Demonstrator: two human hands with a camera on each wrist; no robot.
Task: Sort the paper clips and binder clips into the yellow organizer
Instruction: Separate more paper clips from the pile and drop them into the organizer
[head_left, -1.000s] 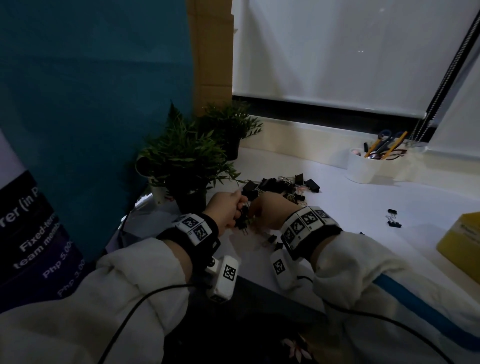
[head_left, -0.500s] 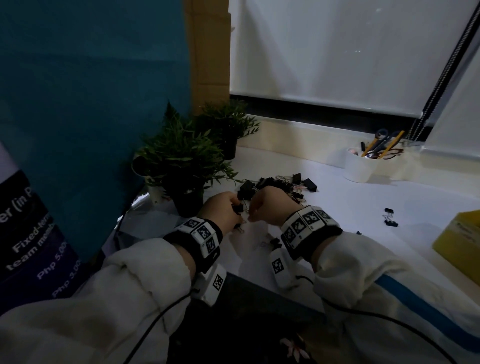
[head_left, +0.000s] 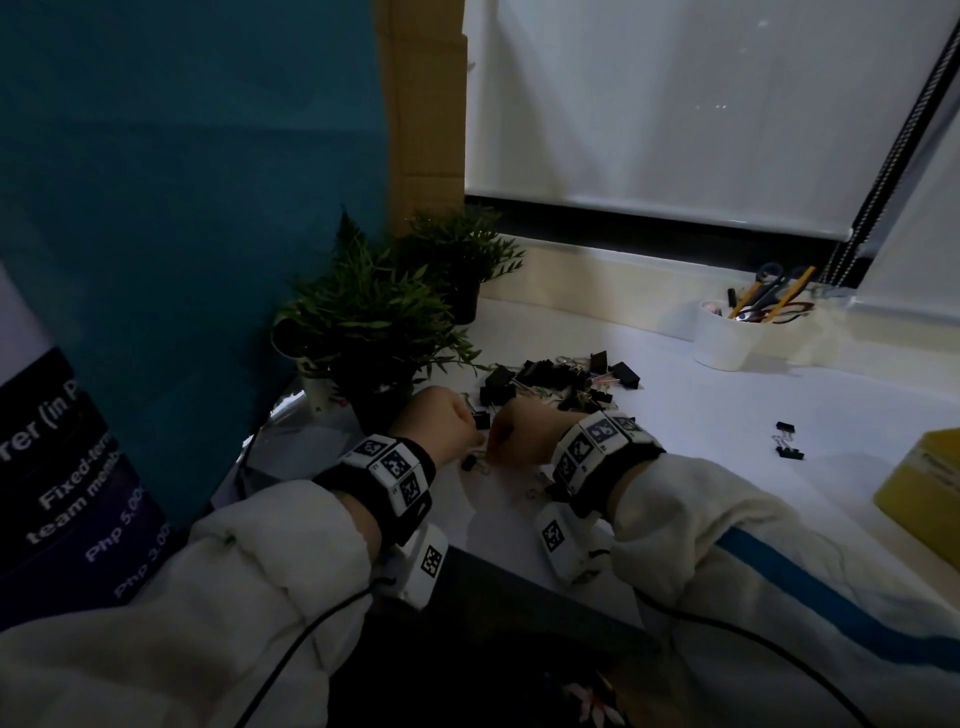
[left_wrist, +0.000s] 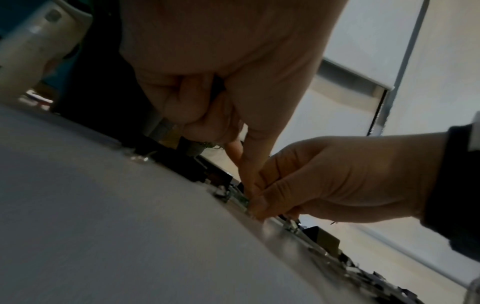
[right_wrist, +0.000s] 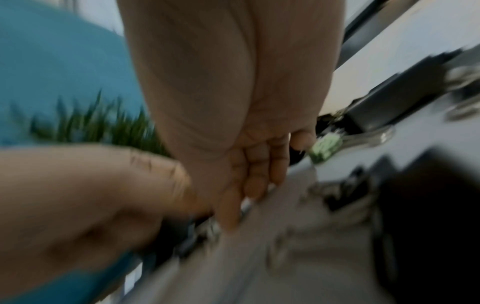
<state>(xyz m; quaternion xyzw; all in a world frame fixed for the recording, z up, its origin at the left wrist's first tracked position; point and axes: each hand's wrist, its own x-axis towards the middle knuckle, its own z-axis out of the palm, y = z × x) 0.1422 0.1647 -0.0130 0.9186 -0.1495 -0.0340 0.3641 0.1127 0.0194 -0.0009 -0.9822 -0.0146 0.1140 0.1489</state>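
My left hand (head_left: 470, 428) and right hand (head_left: 496, 436) meet fingertip to fingertip low over the white table (head_left: 701, 415), just in front of the pile of black binder clips (head_left: 561, 379). The left hand's fingers are curled and hold a black binder clip (head_left: 480, 420). In the left wrist view the right hand (left_wrist: 255, 207) pinches a small clip (left_wrist: 242, 198) on the table, and the left hand's (left_wrist: 244, 185) thumb and forefinger reach down to the same spot. Another small clip (head_left: 470, 462) lies below the hands. The yellow organizer (head_left: 924, 478) is at the right edge, far from both hands.
Two potted plants (head_left: 374, 322) stand close behind my left hand, against a teal panel. Two loose binder clips (head_left: 787, 441) lie between the pile and the organizer. A white cup (head_left: 727, 343) with pencils and scissors stands at the back right. The right wrist view is blurred.
Both hands have stayed together at the same spot and sunk slightly toward the table. The black clips that hung below my left fingers a second ago no longer dangle there.
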